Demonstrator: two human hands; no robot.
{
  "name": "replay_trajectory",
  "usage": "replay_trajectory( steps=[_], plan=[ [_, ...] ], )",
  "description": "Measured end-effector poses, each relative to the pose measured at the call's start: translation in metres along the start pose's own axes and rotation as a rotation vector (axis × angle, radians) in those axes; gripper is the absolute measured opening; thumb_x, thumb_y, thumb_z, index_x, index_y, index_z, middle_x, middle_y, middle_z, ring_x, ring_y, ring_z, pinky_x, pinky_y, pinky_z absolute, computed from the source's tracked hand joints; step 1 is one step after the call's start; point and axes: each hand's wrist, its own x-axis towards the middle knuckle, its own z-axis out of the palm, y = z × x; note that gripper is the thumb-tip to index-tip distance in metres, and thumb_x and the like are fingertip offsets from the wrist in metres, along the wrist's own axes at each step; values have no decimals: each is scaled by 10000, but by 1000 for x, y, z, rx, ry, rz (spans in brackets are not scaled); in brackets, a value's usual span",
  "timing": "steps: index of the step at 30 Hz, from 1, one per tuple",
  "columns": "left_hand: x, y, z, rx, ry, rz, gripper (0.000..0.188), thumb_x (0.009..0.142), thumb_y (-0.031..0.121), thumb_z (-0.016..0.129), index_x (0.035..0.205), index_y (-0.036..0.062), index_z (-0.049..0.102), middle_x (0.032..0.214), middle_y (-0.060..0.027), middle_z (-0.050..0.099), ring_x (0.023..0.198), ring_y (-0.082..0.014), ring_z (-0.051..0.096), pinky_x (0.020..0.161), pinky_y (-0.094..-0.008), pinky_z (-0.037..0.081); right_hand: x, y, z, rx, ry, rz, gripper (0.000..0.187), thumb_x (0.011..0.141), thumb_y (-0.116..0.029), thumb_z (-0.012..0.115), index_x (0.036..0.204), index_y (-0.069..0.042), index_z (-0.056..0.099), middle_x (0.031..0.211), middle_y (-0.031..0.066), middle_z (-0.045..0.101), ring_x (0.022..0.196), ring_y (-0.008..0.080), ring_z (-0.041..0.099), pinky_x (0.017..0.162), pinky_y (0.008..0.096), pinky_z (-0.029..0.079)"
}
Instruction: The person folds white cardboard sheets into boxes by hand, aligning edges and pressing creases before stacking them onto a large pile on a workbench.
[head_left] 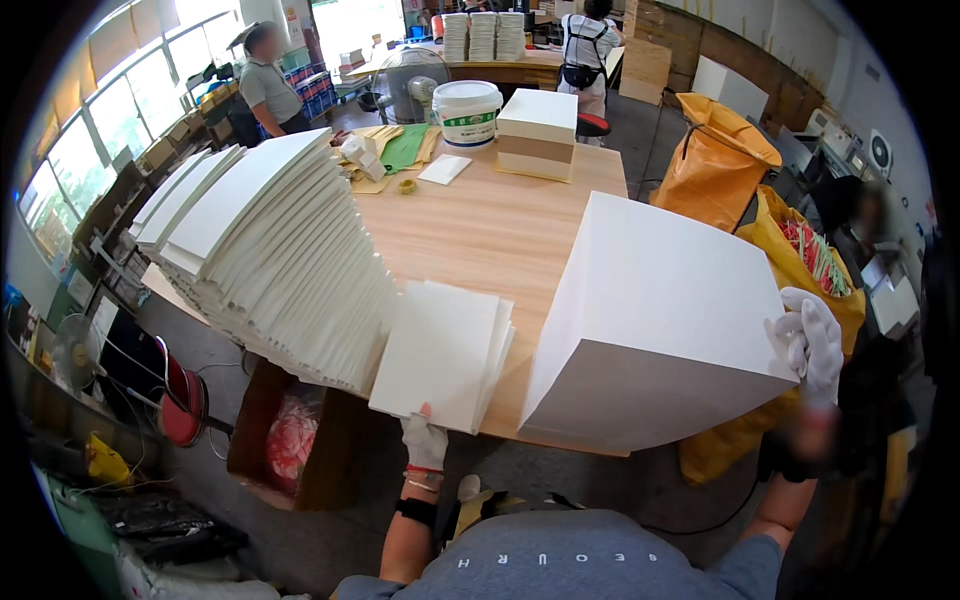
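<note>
My left hand (425,442), in a white glove with the thumb tip bare, grips the near edge of a small pile of white paper sheets (440,345). Its thumb lies on top; the other fingers are hidden. The sheets in this pile are slightly fanned to the right. At the upper right edge of a tall block of white paper (665,310) is my gloved right hand (808,342), its fingers bent together against the side. Whether a sheet is pinched there does not show. Left of the small pile leans a high stack of white paper bundles (290,240).
Toward the back of the wooden table (450,235) stand a white bucket (467,115), a shorter paper block (537,130) and a tape roll (407,187). Orange sacks (715,160) flank the right side. A cardboard box (290,435) sits below left. Two people work farther back, another at right.
</note>
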Motion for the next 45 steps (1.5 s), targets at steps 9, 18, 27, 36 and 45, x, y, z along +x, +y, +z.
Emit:
replay_trajectory(
  steps=[9, 18, 27, 36, 45],
  plan=[
    [18, -30, -35, 126, 230, -117, 548, 905, 28, 681, 1390, 80, 429, 1328, -128, 522, 1235, -288, 523, 1041, -497, 466, -7, 13, -1, -102, 134, -19, 365, 1062, -246, 465, 1196, 34, 658, 758, 39, 698, 410, 10, 405, 390, 186, 262],
    [-38, 127, 199, 846, -686, 794, 622, 895, 4, 655, 1466, 19, 408, 1442, -228, 494, 1341, -325, 497, 1120, -423, 404, -37, 11, -6, 16, 336, -128, 378, 1065, -243, 485, 1244, 52, 637, 1018, 114, 723, 758, 112, 650, 634, 226, 494],
    [-80, 78, 444, 1417, -1778, 927, 134, 802, 38, 676, 919, 44, 610, 964, -116, 663, 948, -358, 652, 803, -439, 542, -64, -9, 17, -642, 130, -374, 154, 949, -172, 600, 998, -37, 655, 816, 119, 604, 750, 336, 634, 673, 387, 513],
    [-77, 54, 448, 1281, -1890, 849, 66, 885, 78, 598, 905, 15, 597, 1247, -163, 605, 1096, -360, 591, 894, -405, 499, -18, -35, 25, -955, 435, -1016, 105, 799, -134, 720, 823, -69, 642, 651, 101, 529, 603, 321, 577, 574, 392, 466],
    [-76, 61, 454, 1331, -1777, 595, 229, 840, 153, 766, 812, 30, 575, 1189, -166, 693, 910, -324, 661, 803, -375, 523, 1, -23, 30, -882, 545, -1045, 150, 802, -81, 629, 929, -3, 639, 647, 95, 540, 559, 306, 553, 543, 387, 448]
  ],
)
